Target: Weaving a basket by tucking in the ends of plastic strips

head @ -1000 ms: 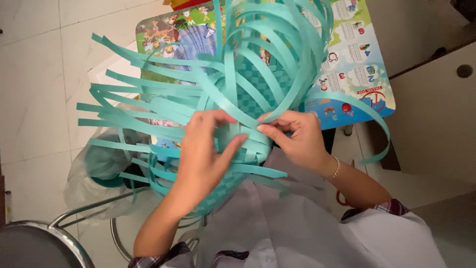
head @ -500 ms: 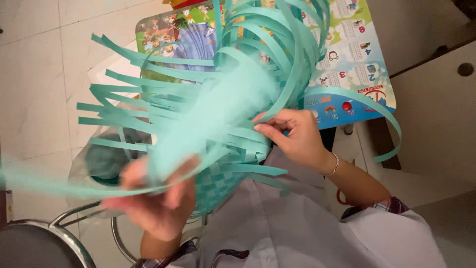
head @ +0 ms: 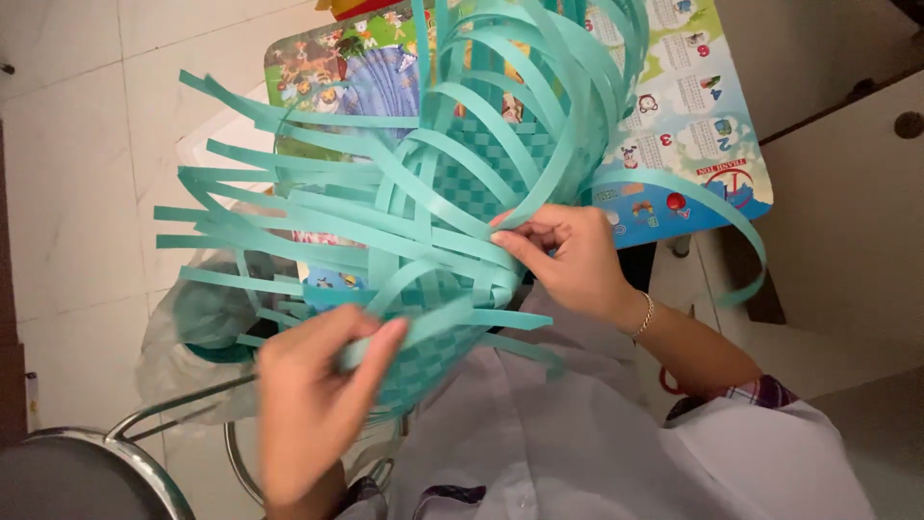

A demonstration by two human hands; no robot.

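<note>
A half-woven basket of teal plastic strips (head: 462, 173) rests against my lap, its checkered weave showing in the middle and many loose strip ends fanning out left and curling up top. My right hand (head: 568, 260) pinches strips at the basket's right rim, fingers closed on them. My left hand (head: 313, 395) is low at the front left, blurred, with one teal strip (head: 423, 323) running across its fingers at the basket's lower woven wall.
A small low table with a colourful children's picture top (head: 693, 125) stands behind the basket. A clear plastic bag holding teal material (head: 197, 327) lies on the white tiled floor at left. A metal-framed stool (head: 106, 462) is at bottom left. A white cabinet (head: 847, 193) stands right.
My left hand left the spot beside my right hand, pulled a long strip out to the lower left, and now sits low at the basket's front. The right hand has stayed at the rim.
</note>
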